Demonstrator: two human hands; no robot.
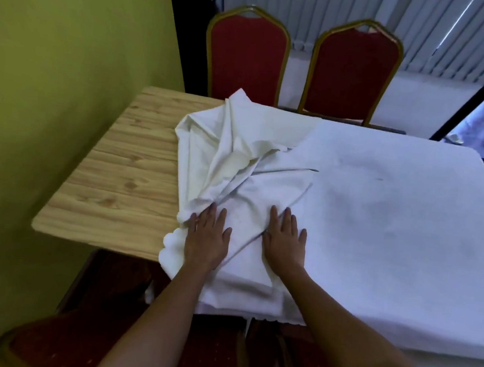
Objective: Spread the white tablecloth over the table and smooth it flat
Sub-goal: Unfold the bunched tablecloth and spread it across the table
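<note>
Light wood-grain table by a green wall: white fabric tablecloth flat on the right, bunched left. Left hand and right hand pressing flat, fingers spread. Roughly halfway I'd say.

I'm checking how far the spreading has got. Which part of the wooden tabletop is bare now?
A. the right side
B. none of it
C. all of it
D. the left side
D: the tablecloth lies flat on the right and is bunched mid-table, leaving the table wood bare on the left.
</note>
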